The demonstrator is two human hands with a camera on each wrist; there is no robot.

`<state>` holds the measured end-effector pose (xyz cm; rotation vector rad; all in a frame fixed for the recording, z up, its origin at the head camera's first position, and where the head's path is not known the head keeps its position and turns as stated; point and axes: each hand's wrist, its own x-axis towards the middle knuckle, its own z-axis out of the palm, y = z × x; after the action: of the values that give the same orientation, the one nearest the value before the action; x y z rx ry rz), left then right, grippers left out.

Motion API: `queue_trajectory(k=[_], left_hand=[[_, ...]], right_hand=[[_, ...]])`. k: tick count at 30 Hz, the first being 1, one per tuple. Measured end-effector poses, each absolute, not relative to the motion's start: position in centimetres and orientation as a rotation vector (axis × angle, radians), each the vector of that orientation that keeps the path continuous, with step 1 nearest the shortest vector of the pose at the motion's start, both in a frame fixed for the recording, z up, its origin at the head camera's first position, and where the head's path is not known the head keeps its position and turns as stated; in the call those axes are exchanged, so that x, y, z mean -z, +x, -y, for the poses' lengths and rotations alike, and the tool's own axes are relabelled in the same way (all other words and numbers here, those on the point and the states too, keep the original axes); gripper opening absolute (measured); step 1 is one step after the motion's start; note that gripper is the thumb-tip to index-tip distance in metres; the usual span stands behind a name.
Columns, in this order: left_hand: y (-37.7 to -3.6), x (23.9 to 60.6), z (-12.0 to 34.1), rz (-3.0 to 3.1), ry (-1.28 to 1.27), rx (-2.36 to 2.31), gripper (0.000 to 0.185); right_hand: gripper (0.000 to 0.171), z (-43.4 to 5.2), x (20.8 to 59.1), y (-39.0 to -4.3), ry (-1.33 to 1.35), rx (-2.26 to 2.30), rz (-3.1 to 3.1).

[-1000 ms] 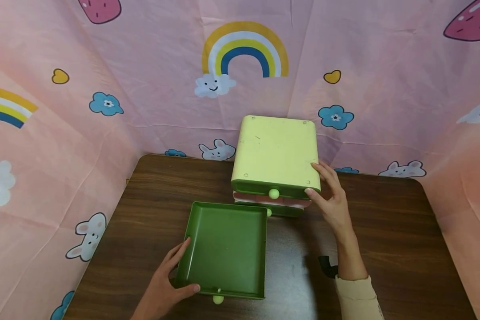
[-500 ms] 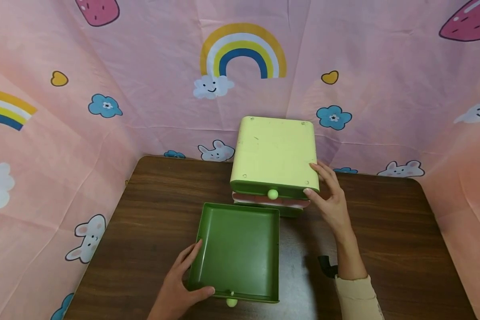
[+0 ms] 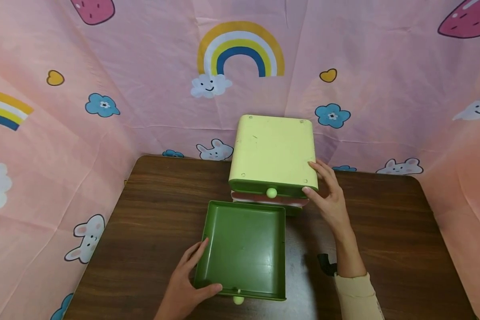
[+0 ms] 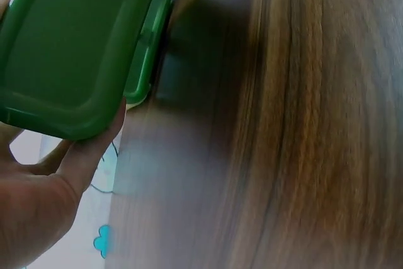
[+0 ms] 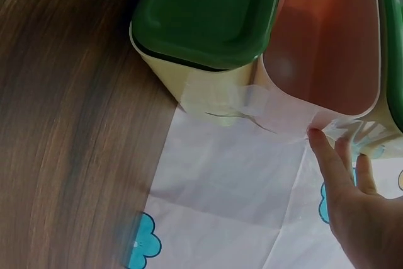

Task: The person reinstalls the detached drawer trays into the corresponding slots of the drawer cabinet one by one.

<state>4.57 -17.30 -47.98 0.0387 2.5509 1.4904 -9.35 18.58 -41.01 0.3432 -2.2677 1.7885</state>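
Standing on the brown table (image 3: 152, 209), the yellow drawer cabinet (image 3: 273, 151) is steadied by the right hand (image 3: 331, 200) with relaxed fingers, while the left hand (image 3: 186, 284) grips the loose green drawer (image 3: 243, 249), which could jam if pushed in crooked.

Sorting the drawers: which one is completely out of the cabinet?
The dark green drawer lying on the table, gripped by the left hand. The other drawers sit inside the yellow cabinet.
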Motion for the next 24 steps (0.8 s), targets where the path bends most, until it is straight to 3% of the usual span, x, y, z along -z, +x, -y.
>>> queue_trajectory(k=[24], left_hand=[[4.2,47.4,13.2,-2.488,-0.022,-1.509,0.090]], right_hand=[[0.059,-18.8,40.8,-9.5,0.372,-1.789,2.277]])
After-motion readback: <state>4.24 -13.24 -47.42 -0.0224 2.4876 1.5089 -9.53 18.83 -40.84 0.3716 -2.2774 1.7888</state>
